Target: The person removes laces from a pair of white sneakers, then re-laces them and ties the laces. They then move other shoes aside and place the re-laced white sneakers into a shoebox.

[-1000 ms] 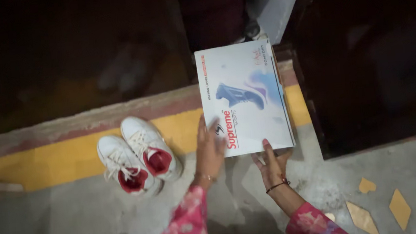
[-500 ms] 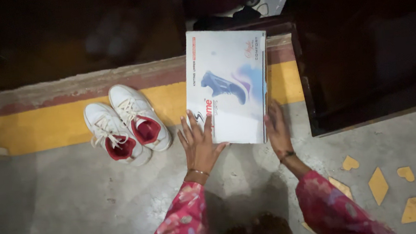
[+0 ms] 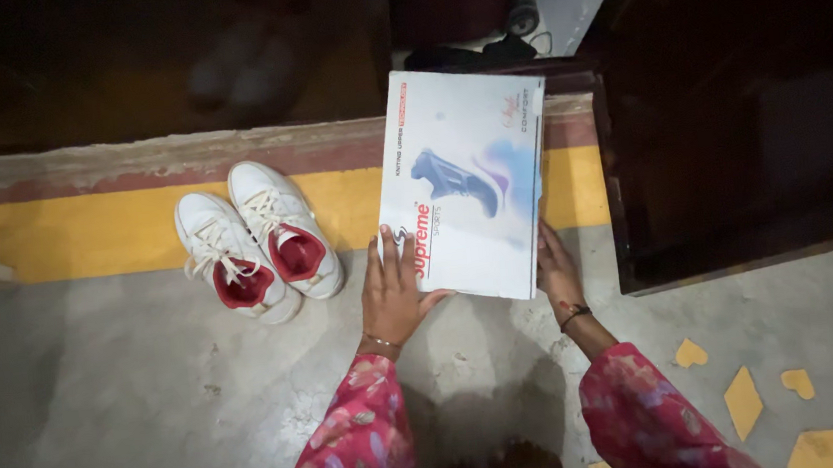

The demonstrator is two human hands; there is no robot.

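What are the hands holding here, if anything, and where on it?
A white shoe box, at its near end. The left hand lies on the lid's near-left corner; the right hand presses the right side near that end. Whether it is lifted cannot be told.

Only one feed on my end, the head cam, and it's pointing nearly straight down at the floor from about crouching height, so everything sits fairly close. My own sleeves come in from 6 o'clock, which tells me the lens faces forward and down, away from my body. The left hand [image 3: 394, 296] and right hand [image 3: 559, 277] land just below centre, either side of the white shoe box [image 3: 462, 185], which fills the middle. The pair of white sneakers [image 3: 257, 243] sits toward 9 o'clock. The yellow floor stripe [image 3: 65, 235] runs straight across, so the view is level. 12 o'clock is mostly dark. No second view to overlap with.
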